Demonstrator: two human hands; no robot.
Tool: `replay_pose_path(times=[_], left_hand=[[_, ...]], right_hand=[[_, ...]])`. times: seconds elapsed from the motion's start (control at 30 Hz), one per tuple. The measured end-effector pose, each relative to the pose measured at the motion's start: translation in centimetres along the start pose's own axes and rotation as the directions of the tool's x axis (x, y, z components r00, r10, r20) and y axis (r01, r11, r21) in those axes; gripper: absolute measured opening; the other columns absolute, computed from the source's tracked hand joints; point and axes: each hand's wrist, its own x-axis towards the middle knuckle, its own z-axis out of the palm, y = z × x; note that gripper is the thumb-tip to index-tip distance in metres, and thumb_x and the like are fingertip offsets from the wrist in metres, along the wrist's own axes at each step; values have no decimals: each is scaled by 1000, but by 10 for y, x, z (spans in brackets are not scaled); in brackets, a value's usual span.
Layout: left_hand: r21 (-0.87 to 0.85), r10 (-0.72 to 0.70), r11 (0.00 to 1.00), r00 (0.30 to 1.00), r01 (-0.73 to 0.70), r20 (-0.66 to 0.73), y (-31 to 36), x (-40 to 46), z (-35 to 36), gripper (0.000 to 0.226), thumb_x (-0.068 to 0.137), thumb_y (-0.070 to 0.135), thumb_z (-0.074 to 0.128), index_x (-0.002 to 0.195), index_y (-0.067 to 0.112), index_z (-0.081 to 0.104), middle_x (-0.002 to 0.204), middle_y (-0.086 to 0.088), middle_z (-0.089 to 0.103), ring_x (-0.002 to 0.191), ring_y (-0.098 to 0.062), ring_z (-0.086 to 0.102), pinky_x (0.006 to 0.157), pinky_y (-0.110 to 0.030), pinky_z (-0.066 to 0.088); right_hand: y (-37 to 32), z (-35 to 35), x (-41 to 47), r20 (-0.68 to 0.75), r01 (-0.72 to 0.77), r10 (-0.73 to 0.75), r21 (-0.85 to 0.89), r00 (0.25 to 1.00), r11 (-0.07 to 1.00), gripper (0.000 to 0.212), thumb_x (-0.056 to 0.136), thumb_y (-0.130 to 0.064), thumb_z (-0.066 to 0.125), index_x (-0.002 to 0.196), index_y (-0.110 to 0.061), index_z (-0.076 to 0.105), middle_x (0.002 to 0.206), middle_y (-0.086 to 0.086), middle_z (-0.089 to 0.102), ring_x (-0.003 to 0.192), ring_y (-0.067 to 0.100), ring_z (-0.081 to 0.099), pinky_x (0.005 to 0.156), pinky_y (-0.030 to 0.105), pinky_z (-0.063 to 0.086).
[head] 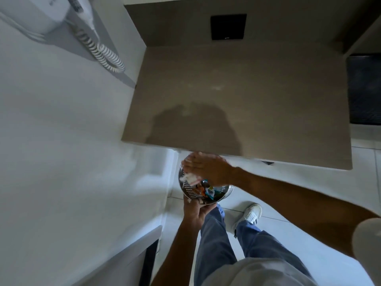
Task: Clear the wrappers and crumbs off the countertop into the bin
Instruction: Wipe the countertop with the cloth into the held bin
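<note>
A round metal mesh bin [186,187] is held just below the front edge of the brown countertop [268,100]. My left hand [193,209] grips its near rim from underneath. Colourful wrappers [207,191] lie inside the bin. Over the bin's mouth, my right hand [206,168] is blurred, palm down with fingers together, and pale crumbs or a bit of white paper [190,179] sit just under it. Faint pale crumb smudges [216,87] remain near the countertop's middle, with another crumb smudge [186,113] closer to the front edge.
A white wall runs along the left with a wall-mounted hairdryer [41,15] and its coiled cord [99,48]. A black square panel [227,26] is set in the back wall. A dark mat [365,89] lies to the right. Below are my legs and a tiled floor.
</note>
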Motion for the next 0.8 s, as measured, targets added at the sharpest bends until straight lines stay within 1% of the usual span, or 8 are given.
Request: replay_pose_path(times=[0.13, 0.27, 0.33, 0.5, 0.6, 0.67, 0.73, 0.8], left_hand=[[82, 1, 997, 1000, -4, 31, -7, -21, 14, 56, 99, -7, 58, 146, 21, 50, 143, -25, 60, 129, -49, 61, 96, -74, 53], [217, 16, 976, 999, -25, 42, -18, -30, 22, 57, 97, -16, 50, 144, 15, 49, 140, -27, 62, 123, -50, 65, 89, -69, 59], [280, -3, 960, 999, -6, 34, -24, -31, 29, 58, 97, -16, 47, 146, 16, 48, 141, -26, 62, 123, -49, 65, 92, -66, 59], [340, -83, 937, 997, 77, 4, -45, -31, 53, 63, 97, -17, 46, 150, 17, 45, 144, -22, 61, 129, -47, 62, 107, -70, 50], [371, -104, 924, 995, 96, 2, -56, -30, 71, 64, 95, -17, 48, 149, 19, 47, 142, -23, 62, 127, -47, 63, 104, -70, 51], [403, -107, 911, 993, 82, 40, -62, -32, 82, 54, 99, -4, 59, 147, 18, 48, 142, -22, 63, 126, -46, 64, 100, -71, 54], [441, -122, 893, 991, 83, 61, -67, -34, 94, 49, 101, 3, 62, 146, 17, 49, 141, -22, 63, 124, -45, 66, 97, -70, 56], [466, -140, 880, 988, 93, 66, -70, -34, 101, 49, 102, -1, 57, 147, 19, 48, 143, -22, 62, 125, -46, 65, 96, -68, 57]], right_hand=[[-37, 22, -35, 124, -167, 131, 360, 984, 918, 89, 91, -8, 63, 162, -17, 10, 171, 7, 9, 159, 26, 5, 129, 47, 20], [-55, -13, -55, -23, -186, 496, 911, 868, 368, 52, 89, 10, 53, 137, -8, 40, 137, 6, 56, 120, 14, 64, 94, 40, 61], [-53, -32, -66, -23, -108, 650, 981, 759, 161, 27, 91, 4, 55, 115, 6, 46, 116, 1, 61, 102, 3, 67, 81, 25, 58], [-2, -62, -126, 262, 174, 832, 905, 490, -388, 24, 87, 2, 65, 110, 1, 67, 89, 6, 77, 83, 30, 75, 76, 41, 62], [44, -71, -177, 292, 264, 938, 905, 185, -333, 22, 85, -2, 64, 104, -9, 71, 90, 7, 76, 81, 27, 74, 76, 45, 64], [77, -72, -203, 301, 225, 949, 922, 93, -315, 29, 89, -4, 60, 116, -11, 66, 97, 4, 74, 78, 19, 72, 69, 32, 62], [105, -69, -221, 254, -52, 966, 967, 45, -251, 37, 92, -8, 57, 129, -7, 59, 111, 8, 69, 89, 18, 69, 75, 24, 59], [115, -63, -232, 54, -546, 996, 834, -70, -83, 40, 89, -14, 54, 128, -6, 60, 121, 14, 66, 109, 28, 64, 94, 34, 55]])
